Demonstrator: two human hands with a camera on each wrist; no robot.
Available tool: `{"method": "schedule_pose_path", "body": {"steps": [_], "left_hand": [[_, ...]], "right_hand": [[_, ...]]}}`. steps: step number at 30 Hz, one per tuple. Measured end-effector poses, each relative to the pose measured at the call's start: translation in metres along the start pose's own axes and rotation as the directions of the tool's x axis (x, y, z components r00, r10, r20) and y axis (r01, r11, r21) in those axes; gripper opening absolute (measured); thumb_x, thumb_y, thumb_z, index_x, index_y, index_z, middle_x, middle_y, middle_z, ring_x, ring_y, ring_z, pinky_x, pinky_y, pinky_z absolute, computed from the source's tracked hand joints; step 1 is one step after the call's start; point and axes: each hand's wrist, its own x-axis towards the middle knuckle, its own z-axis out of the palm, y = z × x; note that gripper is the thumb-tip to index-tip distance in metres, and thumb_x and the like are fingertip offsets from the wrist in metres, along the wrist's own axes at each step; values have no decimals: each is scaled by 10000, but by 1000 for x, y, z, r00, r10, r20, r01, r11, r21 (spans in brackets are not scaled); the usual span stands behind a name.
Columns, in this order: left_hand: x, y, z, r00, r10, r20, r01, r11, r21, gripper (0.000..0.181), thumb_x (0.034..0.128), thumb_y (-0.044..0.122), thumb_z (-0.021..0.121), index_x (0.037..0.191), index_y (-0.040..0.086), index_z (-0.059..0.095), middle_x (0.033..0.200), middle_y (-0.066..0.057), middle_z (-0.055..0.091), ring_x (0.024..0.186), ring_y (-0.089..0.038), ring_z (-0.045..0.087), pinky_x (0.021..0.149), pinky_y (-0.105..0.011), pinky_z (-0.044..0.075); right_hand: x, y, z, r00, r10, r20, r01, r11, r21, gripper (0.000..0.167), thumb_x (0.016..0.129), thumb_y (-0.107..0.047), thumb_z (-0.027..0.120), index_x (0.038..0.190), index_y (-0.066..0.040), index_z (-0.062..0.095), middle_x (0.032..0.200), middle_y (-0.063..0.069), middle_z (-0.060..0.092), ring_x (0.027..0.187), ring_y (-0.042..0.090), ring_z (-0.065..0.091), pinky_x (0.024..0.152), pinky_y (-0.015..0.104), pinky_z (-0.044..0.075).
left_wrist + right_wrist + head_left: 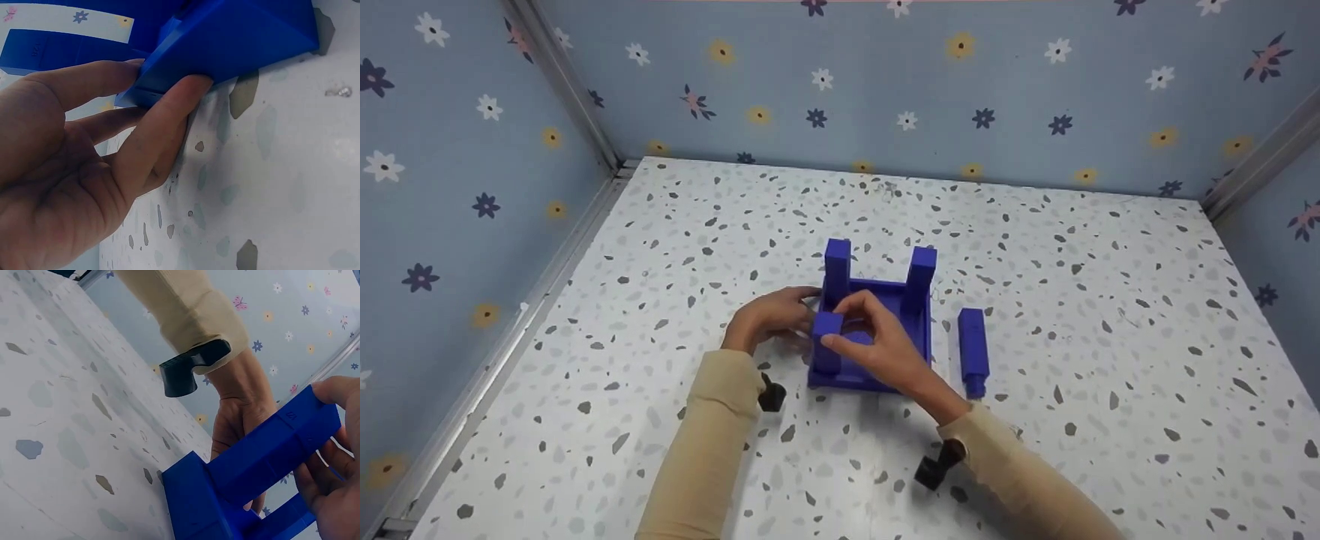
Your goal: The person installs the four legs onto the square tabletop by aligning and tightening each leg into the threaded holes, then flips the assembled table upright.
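A shallow blue square base [870, 388] with a raised rim lies on the table. Blue square posts stand upright at its far left [837, 262] and far right [922, 270] corners. At the near left corner is a third blue post [270, 444], its top pinched between the thumb and fingers of my right hand [889, 349]. Whether that post is fully seated cannot be told. My left hand [772, 315] is at the base's left side, its fingertips [194, 84] touching the outer wall. Part of the base is hidden by my right hand.
A loose blue post [973, 341] with a narrower peg at one end lies right of the base. The speckled white table [1110, 315] is bounded by flowered blue panels [900, 82] at the back and sides. Black mounts [771, 394] are on both wrists.
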Motion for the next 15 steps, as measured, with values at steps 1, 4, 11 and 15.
{"method": "schedule_pose_path", "body": {"steps": [1,4,11,15], "left_hand": [[0,0,0,1000,0,-2,0,1000,6,730,840,6,556,1503,176,301,1211,-118,570,872,-162,643,816,-322,565],[0,0,0,1000,3,0,-3,1000,18,729,844,17,568,1503,173,301,1225,-120,571,889,-167,640,818,-320,564],[0,0,0,1000,9,0,-9,1000,10,689,874,38,535,1506,178,298,1062,-83,652,882,-163,654,757,-304,567],[-1,0,0,1000,20,4,-20,1000,11,686,879,44,536,1507,166,291,991,-63,651,872,-161,648,750,-297,564]], "right_hand": [[-1,-4,1,1000,-5,-6,5,1000,-5,328,829,-59,723,1070,13,511,1031,107,584,980,305,598,914,465,504],[-4,-11,1,1000,-18,-6,18,1000,-17,340,825,-55,725,1068,29,502,1020,111,584,974,310,595,906,462,507],[1,10,0,999,-48,14,47,996,80,271,945,-37,553,1199,51,515,1194,178,547,1100,219,540,975,343,464],[4,16,-1,998,-39,42,32,987,160,311,963,-76,510,1254,34,533,1272,189,542,1177,199,523,1013,307,438]]}}
